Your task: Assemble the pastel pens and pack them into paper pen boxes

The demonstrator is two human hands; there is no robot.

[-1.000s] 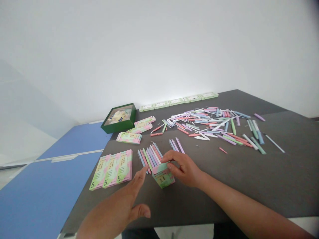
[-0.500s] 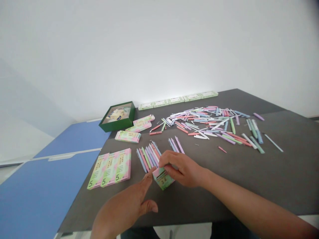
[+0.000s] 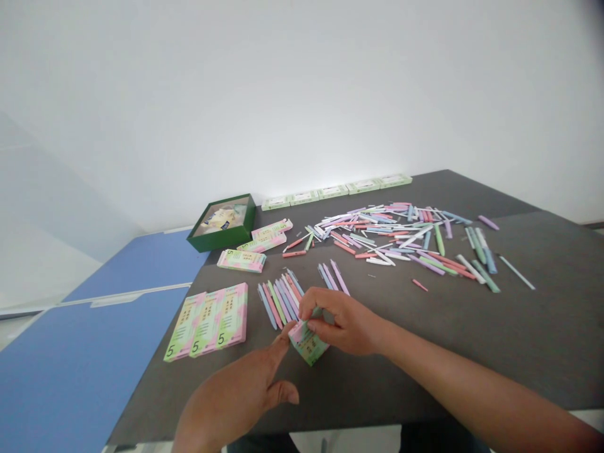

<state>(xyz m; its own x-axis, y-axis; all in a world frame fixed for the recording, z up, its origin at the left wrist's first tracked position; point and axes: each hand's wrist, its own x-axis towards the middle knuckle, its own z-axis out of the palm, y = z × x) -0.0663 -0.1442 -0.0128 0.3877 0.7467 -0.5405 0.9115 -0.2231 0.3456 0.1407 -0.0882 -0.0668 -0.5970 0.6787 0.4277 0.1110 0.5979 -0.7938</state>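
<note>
Furthest left, well away from the **pink-and-green cardboard carton** point(image 3: 307, 343) in my right hand, lies a **blue tabletop** point(image 3: 94, 358), butted against the **dark grey table** point(image 3: 519, 333) the carton is over. Left of the carton, on the grey table, sit **three flat pastel cartons printed with a 5** point(image 3: 206, 322), side by side. Further back and left of it are a **green open-topped box** point(image 3: 221, 233) holding something pale and crumpled, a **single pastel carton** point(image 3: 241, 260) and **two more pastel cartons** point(image 3: 267, 236).

My **left hand** point(image 3: 240, 390) is open with its fingers spread, holding nothing. Its **index fingertip** point(image 3: 287, 330) reaches the carton's left corner; I can't tell whether it touches.

Just behind the carton, a **fanned row of pastel pens** point(image 3: 279, 300) lies beside a **small group of lilac and blue pens** point(image 3: 333, 278). Along the far edge, well behind it, runs a **line of pale green boxes** point(image 3: 330, 192).

My **right hand** point(image 3: 342, 324) is closed around the carton, with the **fingers** point(image 3: 314, 308) curled over its top, and holds it tilted above the table. Right of it, a **loose heap of pastel and white pens** point(image 3: 391, 239) spreads across the table.
</note>
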